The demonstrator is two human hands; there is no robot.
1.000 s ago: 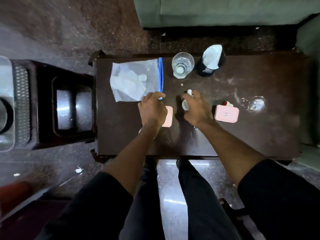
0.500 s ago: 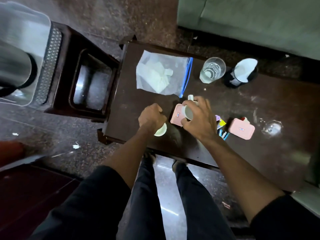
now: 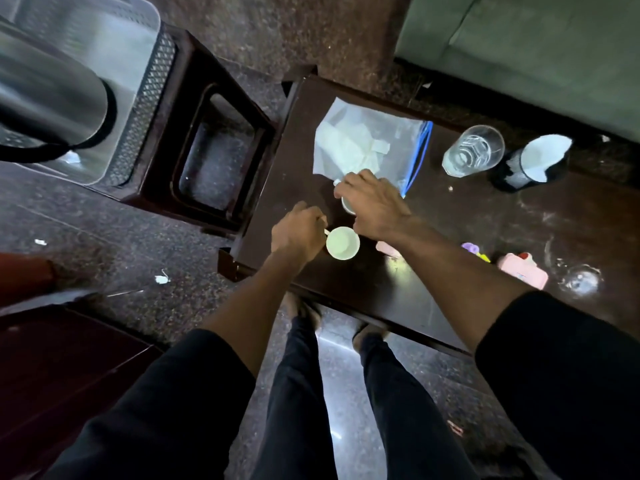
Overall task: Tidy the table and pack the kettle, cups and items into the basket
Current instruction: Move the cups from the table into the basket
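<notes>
My left hand (image 3: 298, 230) grips the handle of a small white cup (image 3: 343, 243) above the dark table's (image 3: 381, 292) left end. My right hand (image 3: 372, 202) holds a second white cup (image 3: 347, 205) from above, just past the first and mostly hidden under the fingers. The steel kettle (image 3: 52, 98) lies in the clear perforated basket (image 3: 145, 105) at the far left. A zip bag of white packets (image 3: 367, 143) lies beyond my right hand. A clear glass (image 3: 474, 150) and a dark holder with white tissue (image 3: 533, 164) stand at the table's far edge.
A dark stool (image 3: 214, 150) stands between the basket and the table. Pink boxes (image 3: 523, 271) and small coloured bits (image 3: 476, 251) lie right of my right arm, near a glass lid (image 3: 581, 280). A green sofa (image 3: 519, 46) runs behind the table.
Both hands have lifted a cup each and carried them left toward the table's end. My view has swung left, bringing the basket and kettle closer in.
</notes>
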